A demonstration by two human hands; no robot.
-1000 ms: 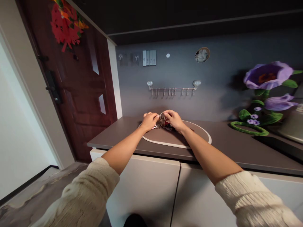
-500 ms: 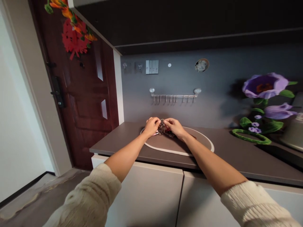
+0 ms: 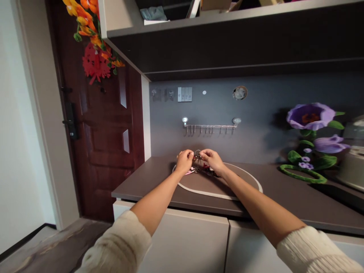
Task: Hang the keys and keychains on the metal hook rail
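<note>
Both my hands meet over an oval mat (image 3: 244, 177) on a brown countertop (image 3: 148, 182). My left hand (image 3: 184, 160) and my right hand (image 3: 212, 160) are closed in pinches on a bunch of keys (image 3: 197, 156) with a metal ring, held just above the mat. More of the bunch, with red and pink bits (image 3: 204, 168), lies under my hands on the mat. On the grey wall right behind hangs a metal hook rail (image 3: 210, 126).
A dark red door (image 3: 105, 125) with a black handle and red and orange decorations stands at the left. Purple artificial flowers (image 3: 311, 129) with a green loop stand at the right. White cabinet doors sit below the counter, a dark shelf overhangs above.
My hands stay together on the keys and have lifted the ring slightly. The view has tilted up, so the overhead shelf and its contents now show.
</note>
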